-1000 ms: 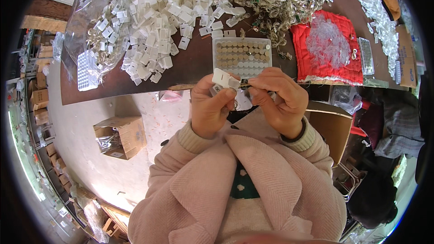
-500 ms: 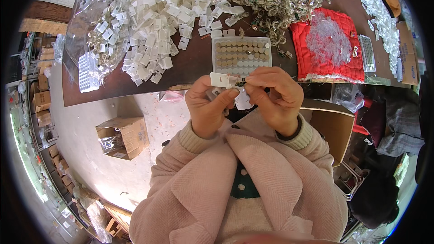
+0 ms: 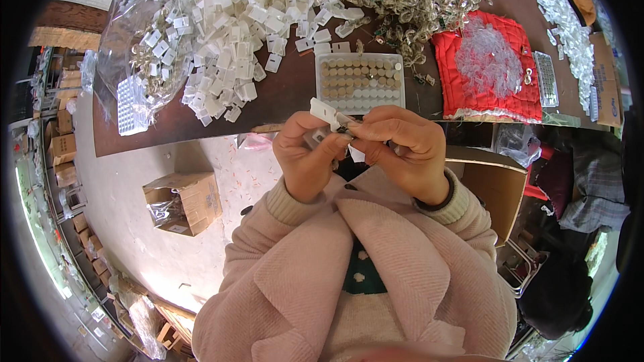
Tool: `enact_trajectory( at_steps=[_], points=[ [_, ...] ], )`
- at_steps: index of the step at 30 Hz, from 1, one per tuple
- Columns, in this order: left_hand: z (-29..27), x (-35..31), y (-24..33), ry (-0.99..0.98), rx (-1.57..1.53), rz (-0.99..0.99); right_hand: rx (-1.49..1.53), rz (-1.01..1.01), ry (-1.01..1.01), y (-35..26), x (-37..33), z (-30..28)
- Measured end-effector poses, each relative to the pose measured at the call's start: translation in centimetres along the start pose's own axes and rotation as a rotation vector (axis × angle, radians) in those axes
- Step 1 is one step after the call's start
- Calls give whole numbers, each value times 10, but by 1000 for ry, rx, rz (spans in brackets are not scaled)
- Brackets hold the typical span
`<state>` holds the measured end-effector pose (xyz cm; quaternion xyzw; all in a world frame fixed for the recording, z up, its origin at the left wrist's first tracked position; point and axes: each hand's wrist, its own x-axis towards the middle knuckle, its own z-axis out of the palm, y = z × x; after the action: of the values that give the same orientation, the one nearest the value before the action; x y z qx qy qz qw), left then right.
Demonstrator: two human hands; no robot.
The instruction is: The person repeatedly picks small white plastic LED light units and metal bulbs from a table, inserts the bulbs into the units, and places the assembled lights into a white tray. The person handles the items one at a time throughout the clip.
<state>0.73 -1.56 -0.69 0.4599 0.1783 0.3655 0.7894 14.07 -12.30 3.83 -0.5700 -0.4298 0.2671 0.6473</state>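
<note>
My left hand (image 3: 306, 159) grips a small white plastic casing (image 3: 325, 112) between thumb and fingers. A second pale plastic piece (image 3: 314, 137) shows lower in the same grasp. Meeting it from the right, my right hand (image 3: 405, 151) has thumb and forefinger pinched at the casing's right end. What lies in that pinch is hidden by the fingertips. Under the right fingers a bit of another white piece (image 3: 357, 155) peeks out. Just beyond both hands, on the table edge, stands a clear tray (image 3: 322, 102) with rows of round button cells (image 3: 359, 75).
Loose white casings (image 3: 231, 40) heap up on the brown table (image 3: 288, 80), beside a tangle of wired parts (image 3: 409, 0). A red cloth (image 3: 456, 100) carries clear plastic bits (image 3: 488, 57). A plastic bag (image 3: 111, 47) lies left. Cardboard boxes (image 3: 201, 204) (image 3: 493, 188) stand below the table.
My right hand has moved slightly left and down, closing against the casing. The casing in my left hand has tilted, its left end higher. The white piece below is now mostly covered.
</note>
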Motion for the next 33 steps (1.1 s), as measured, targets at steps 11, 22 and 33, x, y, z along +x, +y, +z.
enact_trajectory(
  at_steps=[11,22,33],
  points=[
    [6,-3,-12,46,63,236,-43,86,169,1,-1,17],
    [5,-2,-3,25,-211,1,391,319,53,1,7,10],
    [-11,-14,-8,122,-265,-227,-572,-204,46,8,-8,24]
  ],
)
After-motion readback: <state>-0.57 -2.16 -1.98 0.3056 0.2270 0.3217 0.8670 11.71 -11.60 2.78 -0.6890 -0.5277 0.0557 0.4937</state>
